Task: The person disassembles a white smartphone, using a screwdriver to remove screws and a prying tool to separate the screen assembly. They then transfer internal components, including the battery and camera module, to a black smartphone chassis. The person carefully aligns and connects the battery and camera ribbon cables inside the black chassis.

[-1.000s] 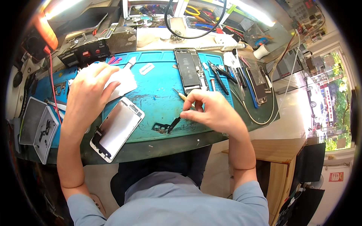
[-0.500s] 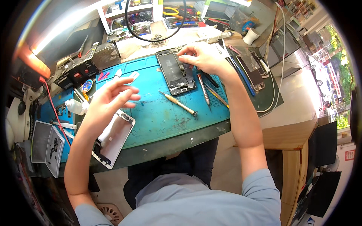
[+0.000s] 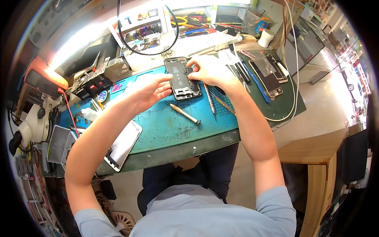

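Working at a cluttered desk (image 3: 205,144), the person has both hands on an opened phone body (image 3: 181,79), which lies flat at the far edge of the blue repair mat (image 3: 166,122). Judged by the layout, disassembly is well advanced: the white-framed screen panel (image 3: 122,144) is already separated and rests near the mat's left corner, well apart from the body; internal work on the exposed black chassis appears to remain. The mat is matte, scuffed silicone with a gridded section. The phone body is a rigid rectangular shell, dark inside. The left hand (image 3: 152,89) is loosely open, fingertips touching the body's left edge. The right hand (image 3: 209,71) is curled narrow over its upper right side, holding nothing visible. A slim pale-handled tool (image 3: 183,113) lies unused on the mat, just below the body
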The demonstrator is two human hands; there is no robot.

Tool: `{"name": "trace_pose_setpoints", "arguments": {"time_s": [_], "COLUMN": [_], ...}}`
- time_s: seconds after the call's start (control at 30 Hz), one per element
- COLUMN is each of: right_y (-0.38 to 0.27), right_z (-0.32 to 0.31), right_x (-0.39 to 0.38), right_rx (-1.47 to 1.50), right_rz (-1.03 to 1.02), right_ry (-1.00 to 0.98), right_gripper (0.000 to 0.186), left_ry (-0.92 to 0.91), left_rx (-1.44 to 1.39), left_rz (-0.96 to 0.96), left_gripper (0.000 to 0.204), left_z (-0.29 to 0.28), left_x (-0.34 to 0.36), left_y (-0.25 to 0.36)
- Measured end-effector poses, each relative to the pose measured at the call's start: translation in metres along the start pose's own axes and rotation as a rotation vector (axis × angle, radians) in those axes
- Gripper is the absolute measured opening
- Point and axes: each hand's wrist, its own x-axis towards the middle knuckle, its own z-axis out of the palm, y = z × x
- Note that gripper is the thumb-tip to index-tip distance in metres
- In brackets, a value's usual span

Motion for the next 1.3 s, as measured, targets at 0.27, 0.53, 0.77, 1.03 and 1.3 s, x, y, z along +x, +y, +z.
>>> {"name": "trace_pose_setpoints", "arguments": {"time_s": [0.27, 0.53, 0.77, 1.03, 1.3], "right_y": [0.018, -0.045, -0.105, -0.148, -0.135], "right_z": [-0.010, -0.010, 0.004, 0.022, 0.057], "right_x": [0.006, -0.015, -0.022, -0.013, -0.024], "right_rx": [0.320, 1.079, 1.029, 0.965, 0.732], "right_rz": [0.008, -0.055, 0.016, -0.056, -0.207], "right_ry": [-0.126, -0.419, -0.227, -0.085, 0.112], "right_gripper": [0.040, 0.020, 0.026, 0.044, 0.047], "left_ry": [0.065, 0.180, -0.039, -0.100, -0.138], "left_rx": [0.232, 0.113, 0.000, -0.063, -0.172], "left_rz": [0.114, 0.135, 0.233, 0.349, 0.268], "left_gripper": [0.021, 0.039, 0.046, 0.048, 0.042], "left_z": [0.016, -0.026, -0.075, -0.101, -0.112], "left_x": [0.009, -0.068, -0.107, -0.095, -0.107], "left_y": [-0.010, -0.022, -0.031, -0.023, -0.017]}}
